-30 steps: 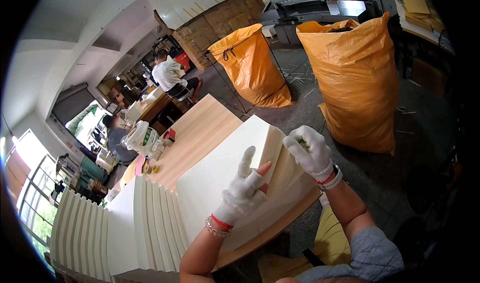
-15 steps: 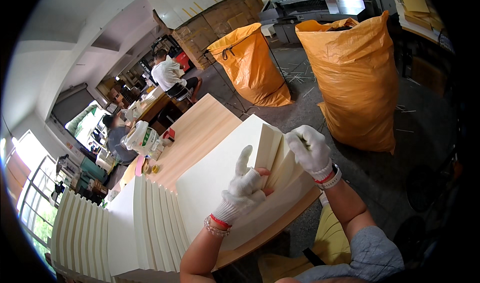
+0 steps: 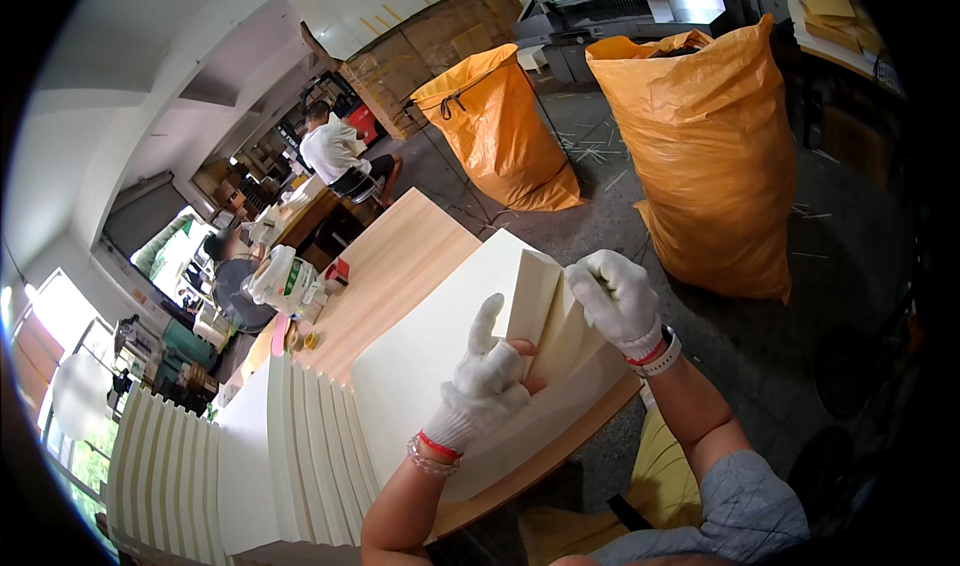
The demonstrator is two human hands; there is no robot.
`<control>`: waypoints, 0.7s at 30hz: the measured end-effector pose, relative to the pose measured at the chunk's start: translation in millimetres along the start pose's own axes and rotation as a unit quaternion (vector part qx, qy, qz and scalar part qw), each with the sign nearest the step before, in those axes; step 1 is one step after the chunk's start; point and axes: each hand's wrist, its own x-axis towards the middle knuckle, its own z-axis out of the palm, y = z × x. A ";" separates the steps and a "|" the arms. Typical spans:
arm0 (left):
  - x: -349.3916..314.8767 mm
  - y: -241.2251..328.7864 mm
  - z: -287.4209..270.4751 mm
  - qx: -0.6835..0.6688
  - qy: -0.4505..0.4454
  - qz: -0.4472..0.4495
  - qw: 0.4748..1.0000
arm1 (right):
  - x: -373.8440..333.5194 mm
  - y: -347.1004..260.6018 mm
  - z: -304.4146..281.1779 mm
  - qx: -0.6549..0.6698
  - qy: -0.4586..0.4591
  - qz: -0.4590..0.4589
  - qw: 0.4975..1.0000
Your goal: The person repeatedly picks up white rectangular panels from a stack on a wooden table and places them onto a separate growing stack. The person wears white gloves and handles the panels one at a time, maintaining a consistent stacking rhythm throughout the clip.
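A thick block of cream-white paper (image 3: 440, 336) lies on the wooden table before me, with upper sheets raised along its right side like a folded wedge (image 3: 530, 301). My left hand (image 3: 485, 381), in a white glove with two bare fingertips, has its thumb and a finger on the wedge's lower edge, while another gloved finger stretches upward. My right hand (image 3: 615, 301), also gloved, is closed at the right edge of the raised sheets, pinching their corner. Its fingertips are partly hidden. To the left stand several stepped stacks of white paper (image 3: 320, 446).
The wooden tabletop (image 3: 400, 251) reaches away past a white tub (image 3: 283, 278), a yellow tape roll (image 3: 311, 340) and a red object (image 3: 339, 270). Beyond the table's right edge stand two orange sacks (image 3: 500, 131) on the floor. Two people (image 3: 335, 151) sit further back at another table.
The view has shifted very slightly. My right hand has moved a little left, and the raised sheets are closer together. My left hand keeps its place.
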 end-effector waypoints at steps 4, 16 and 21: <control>-0.2 -0.8 1.4 -0.001 0.009 -0.010 1.000 | -1.1 2.7 -1.2 -0.009 0.015 -0.029 0.999; -19.2 9.7 13.1 0.294 0.025 0.056 0.954 | -39.3 -24.4 -5.4 -0.244 -0.349 -0.094 0.900; -13.6 13.3 22.3 0.409 0.079 0.095 0.904 | -39.9 -25.6 3.3 -0.238 -0.278 -0.097 0.926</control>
